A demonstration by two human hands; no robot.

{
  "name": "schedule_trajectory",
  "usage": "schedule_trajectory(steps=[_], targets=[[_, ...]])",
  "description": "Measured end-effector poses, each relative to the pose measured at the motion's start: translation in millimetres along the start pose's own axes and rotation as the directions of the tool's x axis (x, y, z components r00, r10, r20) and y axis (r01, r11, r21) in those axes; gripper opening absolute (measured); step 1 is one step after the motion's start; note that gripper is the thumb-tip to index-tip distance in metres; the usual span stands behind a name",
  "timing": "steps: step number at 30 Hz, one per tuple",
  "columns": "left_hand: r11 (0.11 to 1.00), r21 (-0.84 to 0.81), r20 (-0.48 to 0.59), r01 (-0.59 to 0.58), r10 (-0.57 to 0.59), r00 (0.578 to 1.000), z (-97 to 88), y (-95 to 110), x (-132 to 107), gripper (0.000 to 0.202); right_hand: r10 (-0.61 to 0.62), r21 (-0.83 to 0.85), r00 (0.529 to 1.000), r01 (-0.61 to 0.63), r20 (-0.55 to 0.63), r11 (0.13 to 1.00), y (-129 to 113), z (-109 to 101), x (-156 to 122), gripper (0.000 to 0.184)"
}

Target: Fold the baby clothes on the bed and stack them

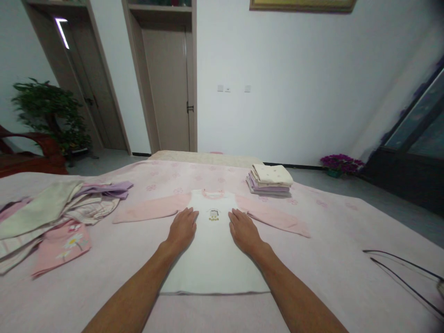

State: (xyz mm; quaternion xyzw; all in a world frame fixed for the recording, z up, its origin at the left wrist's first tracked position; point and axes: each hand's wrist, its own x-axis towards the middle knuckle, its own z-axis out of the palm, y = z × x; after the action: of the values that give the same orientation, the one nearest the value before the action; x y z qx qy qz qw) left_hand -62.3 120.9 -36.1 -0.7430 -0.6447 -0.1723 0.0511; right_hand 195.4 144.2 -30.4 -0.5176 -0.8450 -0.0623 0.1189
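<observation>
A white long-sleeved shirt (214,259) with pink sleeves and a small printed motif lies spread flat, its pink-trimmed collar pointing away from me. My left hand (183,229) rests flat on the shirt's left side, just below where the sleeve joins. On the opposite side, my right hand (243,230) lies flat near the right armpit. Both hands have their fingers stretched out, and neither grips the cloth. The sleeves reach out to either side on the pink bedspread (298,282).
Left of the shirt is a loose heap of clothes (69,208). A folded stack of clothes (269,180) sits beyond the right sleeve. Thin dark-framed glasses (405,263) lie at the right edge. Purple flowers (342,163) stand on the floor behind.
</observation>
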Motion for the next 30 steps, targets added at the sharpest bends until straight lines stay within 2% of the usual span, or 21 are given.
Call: schedule_trajectory(steps=[6, 9, 11, 13, 18, 20, 23, 27, 30], targets=[[0.991, -0.119, -0.035, 0.068, -0.073, 0.997, -8.8, -1, 2, 0.037, 0.009, 0.009, 1.0, -0.009, 0.01, 1.0, 1, 3, 1, 0.047], [0.972, -0.191, -0.14, 0.139, -0.167, 0.976, -16.7, -15, 7, 0.035, 0.003, 0.014, 1.0, -0.004, 0.007, 1.0, 1, 0, 0, 0.047], [0.962, -0.165, -0.208, 0.219, -0.251, 0.946, -20.1, -31, 9, 0.036, 0.0, 0.015, 1.0, 0.0, 0.009, 1.0, 0, -2, 0, 0.047], [0.941, -0.117, -0.221, 0.317, -0.336, 0.915, -19.9, -52, 9, 0.039, -0.002, 0.014, 1.0, 0.002, 0.009, 1.0, 0, -3, -1, 0.047], [0.847, -0.001, -0.082, 0.531, -0.529, 0.845, -8.3, -103, 4, 0.05, 0.004, 0.019, 1.0, -0.004, 0.006, 1.0, 0, -2, -1, 0.046], [0.819, 0.058, -0.036, 0.571, -0.57, 0.821, -5.5, -118, 2, 0.053, 0.001, 0.019, 1.0, -0.001, 0.007, 1.0, 0, -2, -1, 0.046], [0.776, 0.111, -0.063, 0.62, -0.618, 0.784, -8.5, -138, 0, 0.052, 0.0, 0.026, 1.0, 0.0, 0.013, 1.0, 1, -1, -1, 0.046], [0.679, 0.165, -0.132, 0.716, -0.704, 0.698, -22.1, -168, -9, 0.049, 0.004, 0.041, 1.0, -0.005, 0.013, 0.999, 2, 0, 0, 0.046], [0.646, 0.162, -0.114, 0.746, -0.738, 0.665, -32.5, -186, -18, 0.047, 0.007, 0.038, 1.0, -0.007, 0.014, 0.999, 1, -1, -1, 0.046]])
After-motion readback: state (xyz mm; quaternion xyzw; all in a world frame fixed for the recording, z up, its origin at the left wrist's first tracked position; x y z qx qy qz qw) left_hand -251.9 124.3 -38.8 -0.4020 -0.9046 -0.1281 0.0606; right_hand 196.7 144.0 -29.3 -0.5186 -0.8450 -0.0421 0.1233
